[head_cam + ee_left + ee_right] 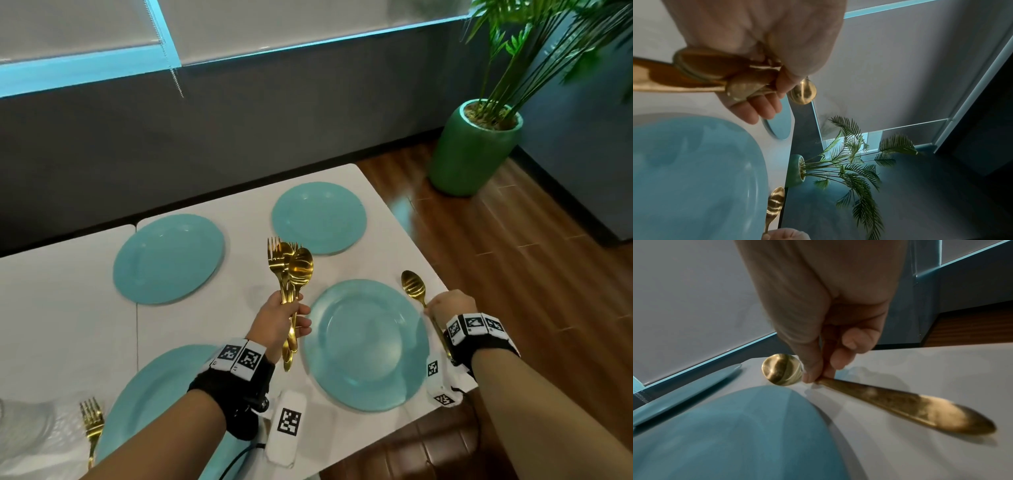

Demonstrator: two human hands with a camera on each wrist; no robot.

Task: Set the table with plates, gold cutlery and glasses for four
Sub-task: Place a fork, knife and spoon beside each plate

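Observation:
Several teal plates lie on the white table (51, 308): far left (168, 258), far right (318, 217), near right (366, 342), near left (157, 394). My left hand (284, 318) grips a bunch of gold cutlery (291, 270), forks and spoons pointing up, between the plates; its fingers (760, 110) curl round the handles (694, 73). My right hand (448, 305) pinches the handle of a gold spoon (413, 286) just right of the near right plate (735, 434), close over the table. The spoon's bowl (782, 369) points away from me. One gold fork (91, 421) lies left of the near left plate.
A green pot with a palm (476, 147) stands on the wooden floor beyond the table's right edge. A grey wall and window blinds run behind the table. Something clear and glassy (24, 428) sits at the near left corner. The table's right edge is close to my right hand.

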